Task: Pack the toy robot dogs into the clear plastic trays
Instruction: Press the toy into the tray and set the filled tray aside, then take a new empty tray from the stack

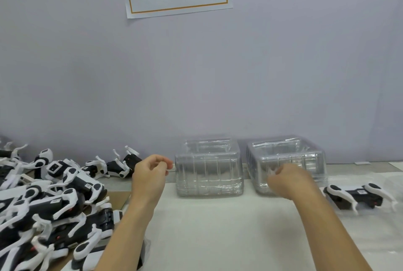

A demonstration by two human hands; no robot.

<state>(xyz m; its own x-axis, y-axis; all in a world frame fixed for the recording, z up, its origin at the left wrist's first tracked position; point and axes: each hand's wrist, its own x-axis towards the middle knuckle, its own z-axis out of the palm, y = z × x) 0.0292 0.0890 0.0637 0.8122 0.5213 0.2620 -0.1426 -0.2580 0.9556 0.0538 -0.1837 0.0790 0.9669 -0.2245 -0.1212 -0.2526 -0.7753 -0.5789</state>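
Nearest to me lies the heap of black-and-white plastic toy robot dogs (pixel 50 205), piled on brown cardboard (pixel 118 196) at my left side, legs pointing in all directions. My left forearm passes just beside this heap, and my left hand (pixel 150 172) is raised near the left stack of clear plastic trays (pixel 209 174), fingers loosely curled with thumb and fingertips close together; I see nothing held in it. My right hand (pixel 287 181) is in front of the right stack of clear plastic trays (pixel 285 161), blurred, its fingers bent toward the front wall. It may pinch the tray rim, but I cannot tell this for sure.

One single black-and-white toy robot dog (pixel 359 196) lies alone on the white foam sheet (pixel 218 227), to the right of my right hand and just beside the right tray stack. Its long axis runs left to right, almost parallel to the table edge, legs toward me.

I judge that the right hand is nearer to this single dog, while the left hand is nearer to the heap. Both tray stacks look without any dog inside, so the packing seems not yet begun.
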